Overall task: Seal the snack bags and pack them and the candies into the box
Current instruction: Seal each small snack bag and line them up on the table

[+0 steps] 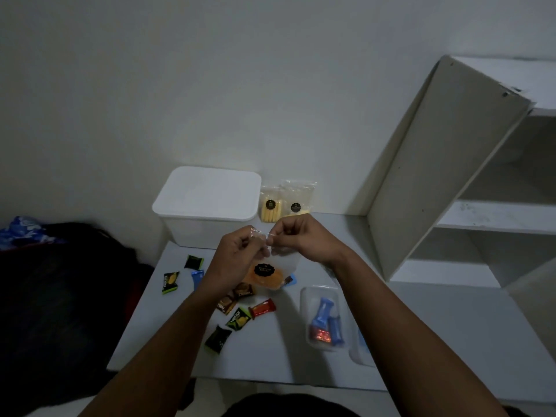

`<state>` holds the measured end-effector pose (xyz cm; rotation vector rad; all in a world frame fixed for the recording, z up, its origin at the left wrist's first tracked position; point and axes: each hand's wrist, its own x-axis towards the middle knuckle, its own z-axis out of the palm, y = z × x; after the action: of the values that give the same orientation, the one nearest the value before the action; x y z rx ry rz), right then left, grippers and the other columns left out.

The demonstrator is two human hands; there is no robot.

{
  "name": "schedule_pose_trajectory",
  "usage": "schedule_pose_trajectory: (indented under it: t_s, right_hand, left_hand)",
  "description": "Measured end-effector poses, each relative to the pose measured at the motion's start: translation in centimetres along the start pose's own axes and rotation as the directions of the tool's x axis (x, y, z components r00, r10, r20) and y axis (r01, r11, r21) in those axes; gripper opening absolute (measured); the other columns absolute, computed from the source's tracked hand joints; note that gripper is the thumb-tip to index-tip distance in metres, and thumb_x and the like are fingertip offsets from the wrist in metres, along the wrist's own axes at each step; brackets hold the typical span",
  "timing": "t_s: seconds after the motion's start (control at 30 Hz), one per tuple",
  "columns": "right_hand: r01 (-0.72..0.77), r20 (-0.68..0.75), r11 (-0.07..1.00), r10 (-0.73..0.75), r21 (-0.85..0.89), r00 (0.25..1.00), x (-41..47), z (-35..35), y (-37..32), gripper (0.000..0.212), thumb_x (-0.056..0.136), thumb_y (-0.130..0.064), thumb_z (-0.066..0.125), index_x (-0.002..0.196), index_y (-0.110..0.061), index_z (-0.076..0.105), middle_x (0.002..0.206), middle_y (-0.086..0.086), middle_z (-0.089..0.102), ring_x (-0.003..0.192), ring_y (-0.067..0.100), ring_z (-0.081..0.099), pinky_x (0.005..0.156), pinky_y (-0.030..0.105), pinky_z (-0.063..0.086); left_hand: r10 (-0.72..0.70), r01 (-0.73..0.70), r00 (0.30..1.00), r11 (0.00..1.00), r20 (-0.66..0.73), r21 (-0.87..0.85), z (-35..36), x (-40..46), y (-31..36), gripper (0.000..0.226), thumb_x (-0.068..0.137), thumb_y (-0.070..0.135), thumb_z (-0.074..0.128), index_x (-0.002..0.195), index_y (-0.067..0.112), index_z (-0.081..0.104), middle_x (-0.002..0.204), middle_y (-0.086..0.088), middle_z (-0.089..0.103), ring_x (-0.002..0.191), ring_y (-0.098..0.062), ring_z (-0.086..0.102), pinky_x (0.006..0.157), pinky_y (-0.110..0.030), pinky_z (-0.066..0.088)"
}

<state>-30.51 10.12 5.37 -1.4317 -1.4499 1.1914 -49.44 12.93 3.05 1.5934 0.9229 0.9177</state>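
Both hands hold one snack bag up off the table, over its middle, toward the far edge. The bag hangs downward from the fingers, so its open mouth runs crosswise between the two hands, and its orange contents sag at the bottom. The left hand pinches the left end of the top strip; the right hand pinches the right end, fingers curled tight on the clear plastic. The seal line lies straight between the two pinches, so closing it looks to call for sliding the fingers along that crosswise strip. Neither hand is nearer; they meet at the same height.

The white box stands at the far left corner with its lid on. Two more bags lean against the wall just beside it. Candies lie scattered on the table beneath the forearms, and a clear tray with more sits near the right edge.

Whether the strip is already pressed shut cannot be told: the plastic is clear, the light dim, and the fingers cover much of it.
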Motion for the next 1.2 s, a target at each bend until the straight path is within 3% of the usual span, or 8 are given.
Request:
schedule_pose_trajectory:
  t_s: [0.1,0.2,0.33,0.5,0.7,0.87,1.07,1.2]
  right_hand:
    - [0.002,-0.020,1.000,-0.002,-0.009,1.000,0.5,1.5,-0.1,0.012,0.094,-0.013,0.072,0.095,0.000,0.075,0.091,0.022,0.077,0.080,0.021,0.073,0.085,0.045,0.059]
    - [-0.030,-0.109,0.999,0.034,0.038,0.993,0.2,2.4,-0.1,0.016,0.095,-0.017,0.072,0.098,-0.002,0.074,0.089,0.013,0.078,0.084,0.020,0.076,0.082,0.037,0.060]
    - [-0.020,-0.153,0.992,0.039,0.122,0.987,-0.6,3.0,0.6,0.011,0.095,-0.014,0.072,0.093,-0.003,0.072,0.086,0.014,0.075,0.083,0.023,0.074,0.079,0.037,0.059]
    - [-0.022,-0.100,0.990,0.036,0.139,0.994,-0.5,3.9,0.7,0.012,0.095,-0.012,0.071,0.092,0.000,0.070,0.086,0.020,0.073,0.081,0.028,0.072,0.080,0.044,0.058]
    - [-0.012,-0.134,0.990,0.032,0.142,0.990,-0.1,3.0,-0.1,0.017,0.097,-0.014,0.070,0.101,0.003,0.071,0.093,0.020,0.076,0.085,0.027,0.074,0.082,0.044,0.057]
    - [0.035,-0.129,0.994,-0.021,0.106,0.991,0.3,3.4,0.0,0.009,0.099,-0.006,0.065,0.097,0.002,0.069,0.086,0.018,0.073,0.080,0.025,0.073,0.076,0.038,0.056]
    - [0.023,-0.165,0.992,-0.003,0.120,0.986,0.2,3.8,0.1,0.014,0.099,-0.010,0.066,0.102,0.003,0.072,0.092,0.017,0.077,0.085,0.023,0.075,0.082,0.043,0.058]
    - [0.053,-0.214,0.984,-0.015,0.173,0.977,0.0,4.3,0.4,0.008,0.098,-0.007,0.066,0.091,-0.005,0.068,0.085,0.016,0.074,0.083,0.028,0.075,0.079,0.043,0.055]
  left_hand:
    - [0.027,-0.028,0.999,1.000,0.036,0.014,-1.4,0.0,-0.3,0.027,0.101,0.004,0.053,0.080,0.011,0.069,0.075,-0.006,0.072,0.076,-0.017,0.070,0.074,-0.024,0.057]
    - [0.040,-0.040,0.999,0.999,0.005,0.002,-2.5,0.5,-0.7,0.024,0.101,0.002,0.053,0.082,0.004,0.068,0.073,-0.005,0.070,0.071,-0.013,0.066,0.070,-0.020,0.054]
    - [0.003,-0.003,1.000,0.999,-0.006,-0.052,-3.1,0.5,-1.2,0.022,0.101,0.005,0.054,0.085,-0.003,0.066,0.072,-0.005,0.071,0.070,-0.013,0.067,0.070,-0.020,0.055]
    - [-0.015,0.019,0.997,0.999,0.071,-0.050,-3.4,0.2,-1.8,0.023,0.101,0.011,0.058,0.084,0.004,0.073,0.077,-0.008,0.076,0.077,-0.023,0.072,0.076,-0.032,0.058]
    - [-0.016,0.016,1.000,1.000,-0.011,-0.012,-3.6,0.6,-1.4,0.023,0.101,0.016,0.058,0.084,0.009,0.073,0.080,-0.005,0.077,0.079,-0.029,0.070,0.079,-0.038,0.056]
    - [-0.023,0.022,1.000,1.000,-0.004,-0.018,-4.0,0.5,-1.3,0.019,0.099,0.013,0.061,0.087,0.007,0.074,0.078,-0.004,0.075,0.071,-0.015,0.067,0.071,-0.023,0.054]
    - [-0.047,0.044,0.995,0.998,-0.086,-0.035,-4.0,0.4,-1.3,0.015,0.098,0.016,0.064,0.089,0.007,0.073,0.079,-0.006,0.077,0.070,-0.009,0.068,0.068,-0.017,0.054]
    - [-0.054,0.052,0.995,0.998,-0.085,-0.035,-4.1,0.3,-1.1,0.016,0.097,0.017,0.065,0.087,0.007,0.073,0.078,-0.006,0.077,0.069,-0.010,0.068,0.066,-0.016,0.054]
